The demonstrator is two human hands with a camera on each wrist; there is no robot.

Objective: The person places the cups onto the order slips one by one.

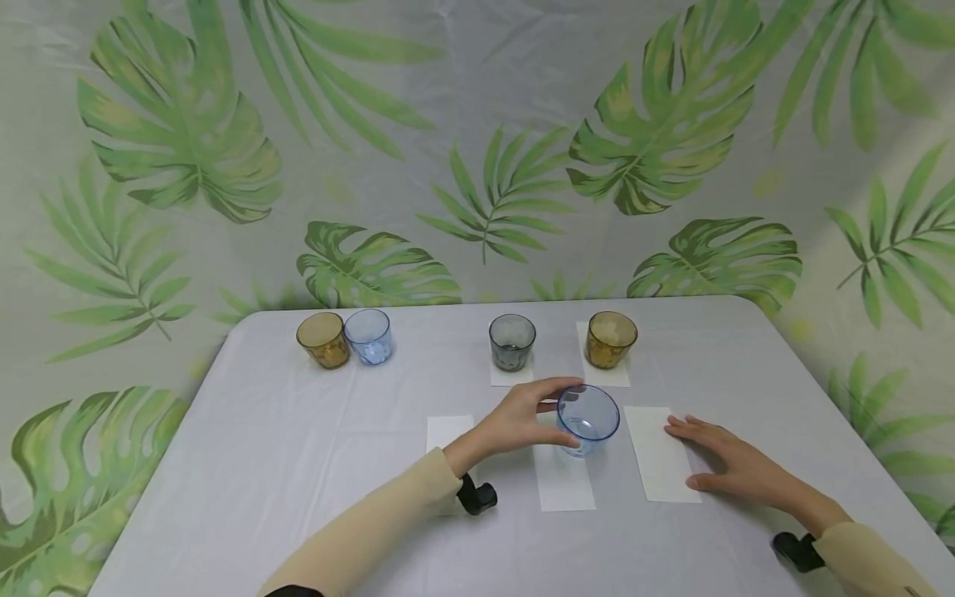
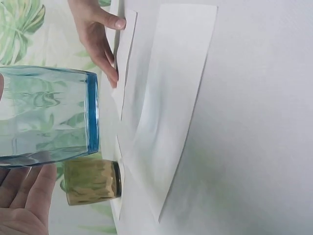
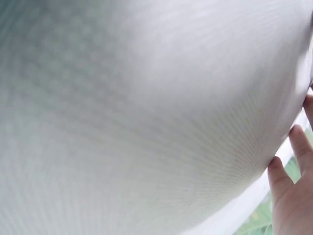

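Observation:
My left hand (image 1: 521, 419) grips a clear blue glass (image 1: 588, 414) by its sides, thumb in front and fingers behind. In the left wrist view the base of the blue glass (image 2: 49, 115) is raised above the tabletop, over the middle white paper strip (image 2: 168, 107). My right hand (image 1: 734, 466) lies at the right-hand paper strip (image 1: 662, 454), its fingertips and thumb touching along the right edge. Nothing is held in it. In the right wrist view, the right hand's fingers (image 3: 299, 147) rest against the white cloth (image 3: 146, 122).
At the back, a grey glass (image 1: 511, 343) and an amber glass (image 1: 611, 341) stand on paper strips. Another amber glass (image 1: 324, 340) and a blue glass (image 1: 369, 337) sit side by side at the back left. A further paper strip (image 1: 449, 429) is partly behind my left forearm.

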